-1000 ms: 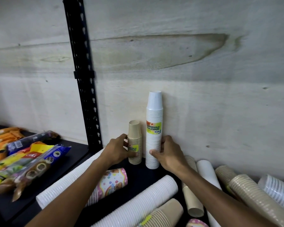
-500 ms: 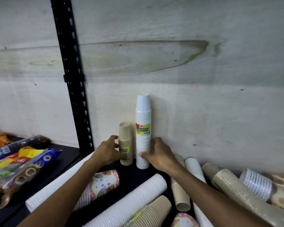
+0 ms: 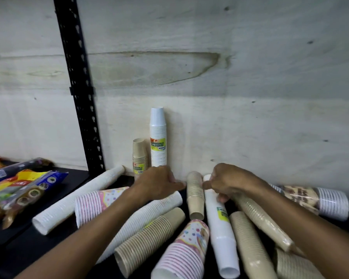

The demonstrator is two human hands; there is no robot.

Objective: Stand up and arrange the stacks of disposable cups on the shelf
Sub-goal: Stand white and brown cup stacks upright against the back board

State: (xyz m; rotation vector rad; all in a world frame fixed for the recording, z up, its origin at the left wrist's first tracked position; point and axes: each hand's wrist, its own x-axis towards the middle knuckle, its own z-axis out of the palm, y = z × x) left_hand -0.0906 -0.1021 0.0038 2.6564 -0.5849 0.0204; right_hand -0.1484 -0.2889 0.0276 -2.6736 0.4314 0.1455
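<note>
A small brown cup stack lies at the shelf's centre. At its 9 o'clock the left hand touches it with extended fingers; at 3 o'clock the right hand curls around a lying white stack. At 11 o'clock, two stacks stand upright.

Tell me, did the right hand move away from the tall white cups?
Yes. The right hand left the standing tall white stack and moved right and down to the lying white stack.

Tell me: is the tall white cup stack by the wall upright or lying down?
Upright. The tall white stack stands on end against the wall, beside the short brown stack.
</note>
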